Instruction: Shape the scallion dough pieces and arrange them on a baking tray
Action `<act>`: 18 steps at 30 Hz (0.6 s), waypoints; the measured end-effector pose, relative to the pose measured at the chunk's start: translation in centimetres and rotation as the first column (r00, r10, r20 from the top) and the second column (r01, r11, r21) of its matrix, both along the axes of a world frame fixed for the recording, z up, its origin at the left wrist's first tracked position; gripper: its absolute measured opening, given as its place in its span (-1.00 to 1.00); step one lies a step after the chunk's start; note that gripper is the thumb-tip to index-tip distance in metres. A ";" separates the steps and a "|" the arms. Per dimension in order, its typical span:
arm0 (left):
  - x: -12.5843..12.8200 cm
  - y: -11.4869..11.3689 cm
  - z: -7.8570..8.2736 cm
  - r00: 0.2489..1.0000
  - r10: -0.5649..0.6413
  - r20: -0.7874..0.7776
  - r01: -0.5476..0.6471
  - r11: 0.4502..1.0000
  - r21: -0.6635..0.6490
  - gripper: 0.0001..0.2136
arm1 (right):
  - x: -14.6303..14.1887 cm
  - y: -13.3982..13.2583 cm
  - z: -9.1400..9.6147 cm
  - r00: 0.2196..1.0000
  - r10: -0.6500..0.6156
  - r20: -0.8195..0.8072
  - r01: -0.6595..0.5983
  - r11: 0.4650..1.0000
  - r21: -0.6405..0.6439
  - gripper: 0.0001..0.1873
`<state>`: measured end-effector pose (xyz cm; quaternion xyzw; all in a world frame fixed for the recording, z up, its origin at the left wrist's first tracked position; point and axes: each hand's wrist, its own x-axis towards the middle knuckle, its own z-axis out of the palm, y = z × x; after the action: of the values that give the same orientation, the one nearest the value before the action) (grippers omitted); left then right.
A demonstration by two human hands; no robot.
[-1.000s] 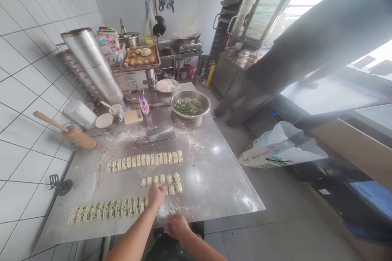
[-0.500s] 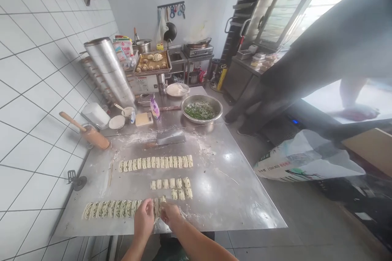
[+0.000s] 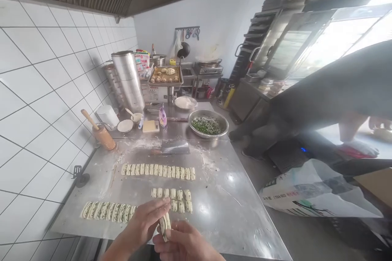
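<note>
Over the near edge of the steel table [image 3: 214, 195], both my hands are on one piece of layered dough with green filling [image 3: 165, 223]. My right hand [image 3: 185, 239] grips its lower end between thumb and fingers. At its upper end, my left hand [image 3: 148, 218] closes on it, fingers together. To the left lies a row of sliced dough pieces [image 3: 107, 211], its right end hidden by my left hand. Just beyond my hands sit two short rows of paired pieces [image 3: 171, 193]. Farther back stretches a long row of slices [image 3: 157, 171].
A cleaver [image 3: 175, 147] lies behind the rows. Beyond it are a bowl of chopped greens [image 3: 208, 124], a scale [image 3: 151, 126] and a tray of buns [image 3: 165, 76]. A rolling pin [image 3: 104, 136] rests by the left wall. A co-worker [image 3: 321, 98] stands at right.
My hands have lifted a dough piece off the table and brought it nearer to me. The view has tilted up slightly. The co-worker's hands have moved at the right.
</note>
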<state>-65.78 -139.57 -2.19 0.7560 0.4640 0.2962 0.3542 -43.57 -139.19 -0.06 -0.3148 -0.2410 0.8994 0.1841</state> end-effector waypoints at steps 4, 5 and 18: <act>1.4 0.0 3.5 0.995 0.073 0.061 -0.070 0.997 -0.044 -0.65 | 1.0 -0.2 0.6 1.000 0.015 0.028 -0.024 0.932 0.363 -0.50; 2.0 -0.1 4.2 0.989 0.120 0.082 -0.112 0.990 -0.089 -0.67 | 1.1 -0.3 0.4 0.998 -0.047 0.047 0.018 0.872 0.490 -0.53; 6.9 -3.9 6.6 0.640 0.654 0.403 0.102 0.448 -0.888 -0.82 | 1.9 -1.5 -3.3 0.893 -0.449 0.016 0.121 0.274 0.954 -0.75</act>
<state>-58.84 -143.50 4.39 0.2019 0.5001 0.3505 0.7657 -41.71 -140.69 -3.33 -0.3138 -0.6752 0.4894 0.4541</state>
